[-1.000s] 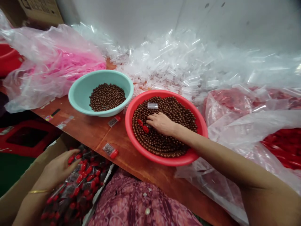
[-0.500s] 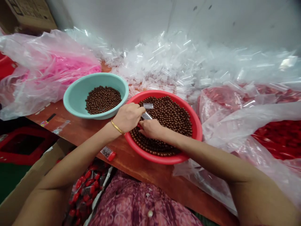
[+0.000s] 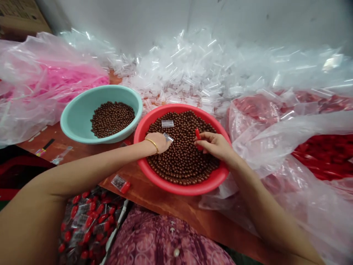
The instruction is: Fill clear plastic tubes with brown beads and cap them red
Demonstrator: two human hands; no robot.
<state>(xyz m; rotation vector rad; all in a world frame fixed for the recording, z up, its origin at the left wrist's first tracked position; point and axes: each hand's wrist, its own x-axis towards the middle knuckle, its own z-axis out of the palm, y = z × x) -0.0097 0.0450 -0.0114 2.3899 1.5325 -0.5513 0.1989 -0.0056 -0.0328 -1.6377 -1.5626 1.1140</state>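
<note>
My left hand reaches down into the red basin, with its fingers closed round a clear plastic tube. Brown round beads fill the basin, and the left fingertips touch them. Over the basin's right side, my right hand pinches a red cap between thumb and fingers, just above the beads. Another clear tube lies on the beads near the far rim, apart from both hands.
A light blue basin with more brown beads stands on the left. Clear tubes are heaped along the wall. Plastic bags hold pink and red pieces. A filled, red-capped tube lies near the edge, above a box of similar tubes.
My hands, close together before, have moved apart. The left has lowered into the beads with the tube, and the right has shifted right with the red cap. The view has shifted slightly.
</note>
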